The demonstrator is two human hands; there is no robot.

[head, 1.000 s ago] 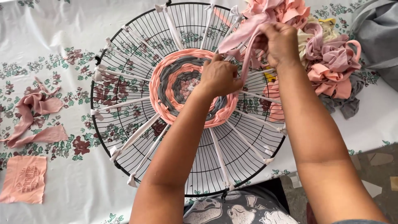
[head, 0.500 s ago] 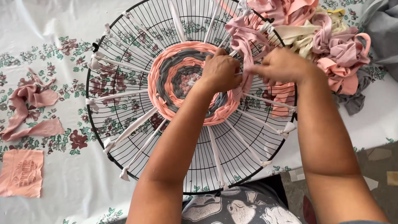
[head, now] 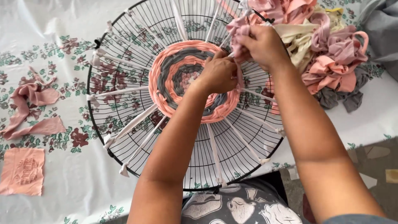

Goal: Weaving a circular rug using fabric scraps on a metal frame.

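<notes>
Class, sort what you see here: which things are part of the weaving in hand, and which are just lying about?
In use:
left hand
right hand
pink strip, gripped by the right hand
round woven mat
black wire grille with white spokes
heap of fabric strips

Lying about:
pink scraps
flat pink cloth piece
grey cloth
floral tablecloth

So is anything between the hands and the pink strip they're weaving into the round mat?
Nothing visible does. The right hand already grips the pink strip at the mat's upper right edge, and the left hand rests on the mat beside it. Only the white spokes cross there.
</notes>
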